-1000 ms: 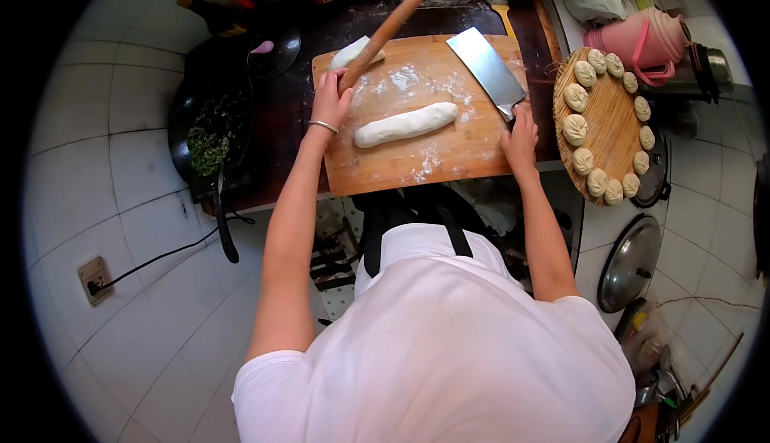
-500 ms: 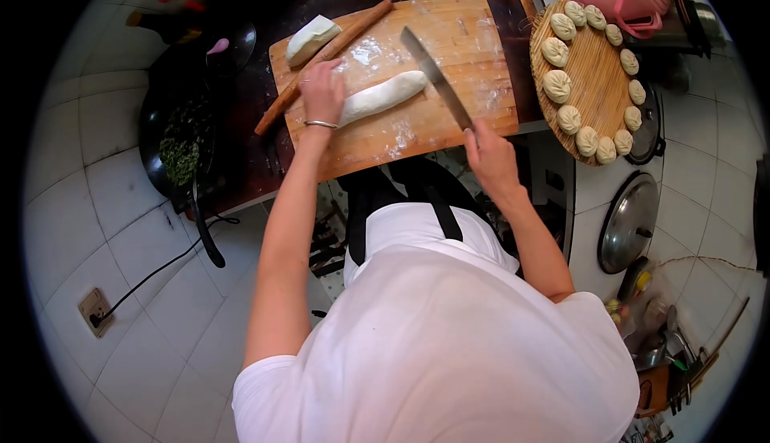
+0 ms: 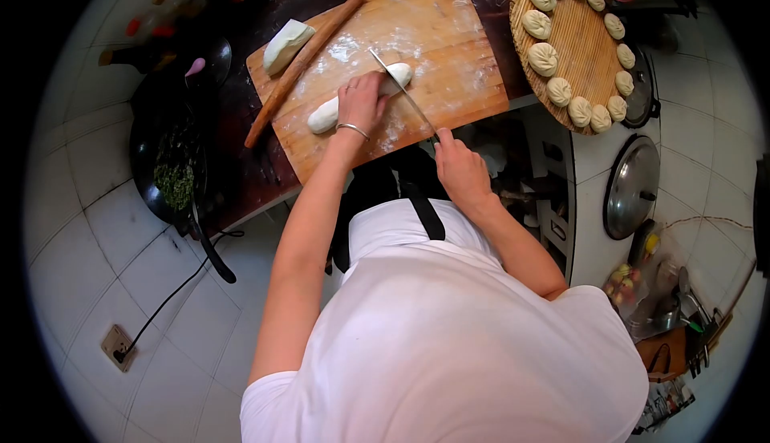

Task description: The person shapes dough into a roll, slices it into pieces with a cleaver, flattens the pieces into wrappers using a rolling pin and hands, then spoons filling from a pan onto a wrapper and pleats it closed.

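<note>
A floured log of white dough lies slantwise on the wooden cutting board. My left hand, with a bracelet at the wrist, grips the log around its middle, fingers curled over it. In my right hand is the handle of a kitchen knife. Its narrow-looking blade is edge-down across the log toward the right end; whether it has cut in I cannot tell. Behind my left hand rests a rolling pin, and beyond that sits a thicker piece of dough.
To the right, a round woven tray carries several pleated buns around its rim. A wok with chopped greens stands at left, its handle pointing toward me. Bottles stand at the back left. A metal lid is at the right.
My left hand has moved from beside the rolling pin onto the middle of the log. The knife has come left, from beside the log's right end to across it. The camera view has shifted.
</note>
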Tool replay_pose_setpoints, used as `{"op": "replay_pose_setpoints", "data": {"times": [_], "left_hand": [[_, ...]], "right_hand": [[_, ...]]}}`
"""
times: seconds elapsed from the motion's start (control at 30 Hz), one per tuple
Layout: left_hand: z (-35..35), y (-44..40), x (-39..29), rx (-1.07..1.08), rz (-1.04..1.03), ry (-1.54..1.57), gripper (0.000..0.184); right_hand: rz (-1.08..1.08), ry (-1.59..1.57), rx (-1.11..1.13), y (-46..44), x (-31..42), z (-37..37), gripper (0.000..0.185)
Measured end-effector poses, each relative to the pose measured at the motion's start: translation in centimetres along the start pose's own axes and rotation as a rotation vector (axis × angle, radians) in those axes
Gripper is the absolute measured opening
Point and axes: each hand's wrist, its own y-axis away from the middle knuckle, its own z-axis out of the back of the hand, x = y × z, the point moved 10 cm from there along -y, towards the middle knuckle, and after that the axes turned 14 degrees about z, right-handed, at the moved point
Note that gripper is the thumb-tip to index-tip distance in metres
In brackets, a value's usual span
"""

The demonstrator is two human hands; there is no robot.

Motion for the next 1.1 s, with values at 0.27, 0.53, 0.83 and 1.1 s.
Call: {"op": "replay_pose_setpoints", "data": {"times": [0.27, 0.53, 0.83, 1.1], "left_hand": [[0.3, -1.4, 1.1, 0.077, 0.021, -0.030, 0.047], [2.6, -3.9, 6.7, -0.080, 0.128, 0.316, 0.029], [2.5, -4.0, 7.0, -0.109, 0.154, 0.270, 0.022], [2.1, -2.9, 7.5, -0.110, 0.179, 0.239, 0.025]], "right_hand": [[-0.035, -0.077, -0.098, -4.8, -1.1, -4.5, 0.014], [0.042, -0.127, -0.215, -2.4, 1.1, 0.3, 0.012], [0.130, 0.066, -0.061, -3.7, 2.8, 0.2, 0.011], [0.136, 0.112, 0.086, -5.6, 2.6, -0.1, 0.013]]}}
